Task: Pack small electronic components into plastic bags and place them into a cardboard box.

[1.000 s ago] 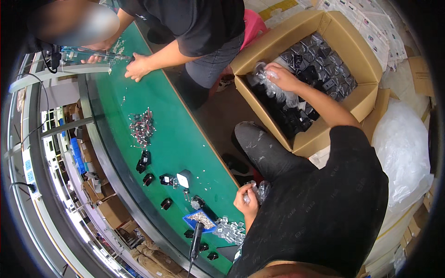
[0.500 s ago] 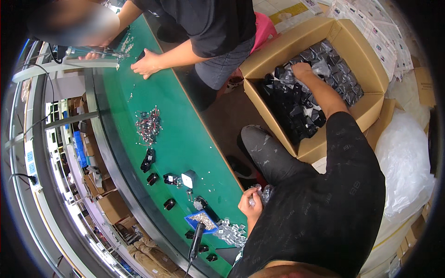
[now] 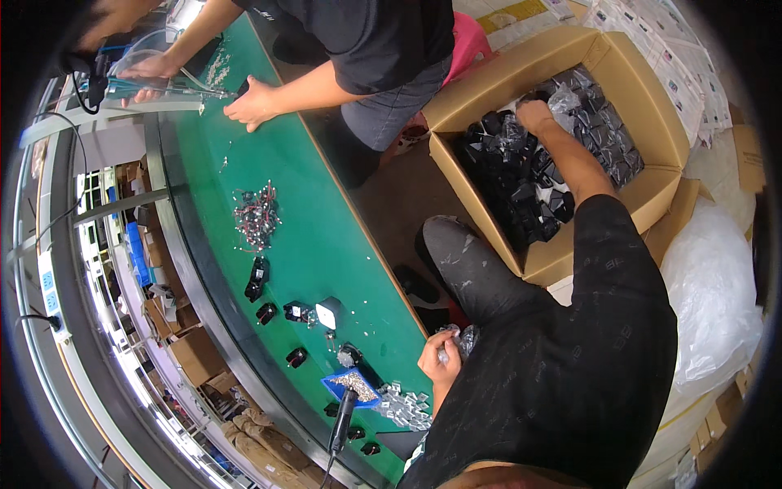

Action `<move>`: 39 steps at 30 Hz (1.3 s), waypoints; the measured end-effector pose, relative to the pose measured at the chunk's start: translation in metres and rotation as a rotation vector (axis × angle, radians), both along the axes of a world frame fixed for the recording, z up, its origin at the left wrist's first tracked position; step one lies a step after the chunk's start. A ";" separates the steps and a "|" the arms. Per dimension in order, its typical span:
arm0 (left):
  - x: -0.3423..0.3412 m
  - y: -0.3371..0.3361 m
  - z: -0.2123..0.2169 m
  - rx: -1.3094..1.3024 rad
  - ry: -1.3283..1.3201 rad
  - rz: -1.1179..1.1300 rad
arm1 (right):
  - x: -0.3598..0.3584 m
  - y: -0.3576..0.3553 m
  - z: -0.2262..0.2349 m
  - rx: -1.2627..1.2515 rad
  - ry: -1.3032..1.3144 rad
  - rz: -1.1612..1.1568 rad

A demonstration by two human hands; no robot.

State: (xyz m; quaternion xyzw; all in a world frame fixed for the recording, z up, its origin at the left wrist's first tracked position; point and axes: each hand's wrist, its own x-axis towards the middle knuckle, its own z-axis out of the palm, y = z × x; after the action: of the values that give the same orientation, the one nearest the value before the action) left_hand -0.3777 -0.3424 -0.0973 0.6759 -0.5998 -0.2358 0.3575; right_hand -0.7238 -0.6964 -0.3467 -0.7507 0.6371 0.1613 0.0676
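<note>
My right hand reaches into a large cardboard box on the right, its fingertips partly hidden among the contents. Black plastic housings fill the box's near side, and several lie in clear plastic bags. Whether those fingers grip a piece cannot be made out. By the table's edge, close to my body, my left hand is closed around crumpled clear plastic bags.
On the green table lie a heap of small wired parts, black housings, a blue tray of screws, a black electric screwdriver and metal plates. A co-worker's hand works at the far end.
My right hand has shifted only slightly within the box. My left hand keeps its hold on the bags. At the far end, the co-worker's head and hands have moved a little.
</note>
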 end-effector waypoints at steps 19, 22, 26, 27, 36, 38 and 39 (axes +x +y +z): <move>0.002 0.006 -0.003 0.024 0.014 -0.013 | 0.017 0.093 0.022 -0.061 -1.145 -0.277; 0.000 0.005 -0.001 0.014 0.025 -0.004 | 0.028 0.076 0.030 -0.032 -0.877 -0.226; -0.004 0.001 -0.001 0.031 0.012 -0.016 | 0.039 0.065 -0.003 -0.069 -0.784 -0.394; -0.006 -0.001 -0.002 0.034 0.013 -0.020 | 0.032 0.066 -0.009 -0.110 -0.796 -0.382; 0.000 0.002 -0.003 0.011 0.043 0.008 | 0.061 0.119 0.083 0.290 -1.645 -0.390; 0.001 0.004 -0.005 0.022 0.035 0.024 | 0.055 0.125 0.087 0.396 -1.804 -0.630; 0.001 0.004 -0.004 0.038 0.038 0.029 | 0.047 0.126 0.075 0.399 -1.807 -0.636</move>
State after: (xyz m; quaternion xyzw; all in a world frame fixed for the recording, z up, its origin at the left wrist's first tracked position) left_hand -0.3772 -0.3384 -0.1010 0.6865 -0.5785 -0.2546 0.3594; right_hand -0.6770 -0.5701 -0.2717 -0.3596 0.4789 -0.3956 0.6963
